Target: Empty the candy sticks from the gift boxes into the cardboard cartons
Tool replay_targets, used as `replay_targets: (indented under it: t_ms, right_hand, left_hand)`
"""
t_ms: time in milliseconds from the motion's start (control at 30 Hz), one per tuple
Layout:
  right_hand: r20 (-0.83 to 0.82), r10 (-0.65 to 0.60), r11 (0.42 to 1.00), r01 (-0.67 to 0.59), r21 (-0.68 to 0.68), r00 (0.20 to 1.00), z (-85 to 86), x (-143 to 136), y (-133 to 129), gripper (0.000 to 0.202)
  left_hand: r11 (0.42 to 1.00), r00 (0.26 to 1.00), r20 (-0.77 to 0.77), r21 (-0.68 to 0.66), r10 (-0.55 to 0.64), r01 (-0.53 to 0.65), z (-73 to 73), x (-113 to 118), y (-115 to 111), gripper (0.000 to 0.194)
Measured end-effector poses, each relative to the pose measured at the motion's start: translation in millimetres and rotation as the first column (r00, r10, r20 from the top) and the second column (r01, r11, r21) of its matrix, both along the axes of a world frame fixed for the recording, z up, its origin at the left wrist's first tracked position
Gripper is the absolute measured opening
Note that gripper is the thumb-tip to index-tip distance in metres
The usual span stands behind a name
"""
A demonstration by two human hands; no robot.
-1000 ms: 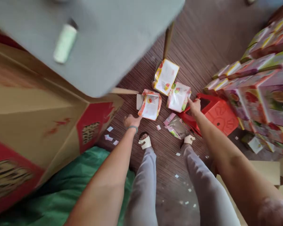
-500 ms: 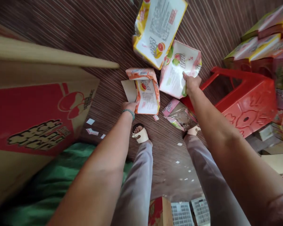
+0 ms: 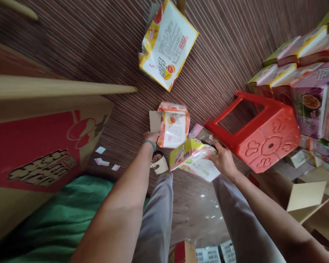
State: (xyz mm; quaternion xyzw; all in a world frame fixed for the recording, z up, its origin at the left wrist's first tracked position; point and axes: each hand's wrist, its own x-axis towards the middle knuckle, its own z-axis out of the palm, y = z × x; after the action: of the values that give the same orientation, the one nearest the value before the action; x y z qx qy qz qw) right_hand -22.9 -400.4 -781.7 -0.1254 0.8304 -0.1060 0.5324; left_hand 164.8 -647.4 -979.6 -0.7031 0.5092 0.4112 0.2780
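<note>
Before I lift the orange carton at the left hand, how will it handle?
Orange carton: probably light, given its thin, card-like flap. Likely bendy on that side, where the flap sticks out. Possibly slippery, since its white face looks glossy.

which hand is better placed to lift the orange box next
Probably the left hand: it is at the near left corner of the orange box, while the right hand holds the green-and-pink box.
</note>
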Motion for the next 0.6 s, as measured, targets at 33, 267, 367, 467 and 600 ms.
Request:
replay_targets:
  t_ms: [33, 267, 367, 467, 600]
  right_hand:
    - [0.028, 0.087, 0.987, -0.090, 0.130, 0.996, -18.9, 5.2, 4.7, 0.061]
    - [0.147, 0.376, 0.804, -0.401, 0.439, 0.915, -99.7, 16.0, 9.6, 0.057]
    - [0.086, 0.421, 0.813, -0.418, 0.405, 0.903, -103.8, 18.8, 14.4, 0.035]
    - [0.131, 0.464, 0.835, -0.482, 0.265, 0.876, -106.0, 21.2, 24.9, 0.028]
    - [0.259, 0.493, 0.841, -0.531, 0.102, 0.831, -109.1, 30.7, 38.1, 0.028]
  left_hand:
    - [1.000, 1.000, 0.020, 0.001, -0.002, 0.002, 9.3, 4.7, -3.0, 0.023]
    - [0.934, 0.931, 0.117, -0.057, -0.345, 0.354, 103.2, 26.5, -30.9, 0.019]
    - [0.876, 0.883, 0.041, -0.110, -0.468, 0.469, 150.7, -0.2, -38.5, 0.013]
    - [0.846, 0.833, -0.196, -0.266, -0.517, 0.462, 182.8, -57.6, -49.7, 0.012]
    - [0.768, 0.719, -0.315, -0.434, -0.620, 0.471, 166.2, -160.8, -78.9, 0.017]
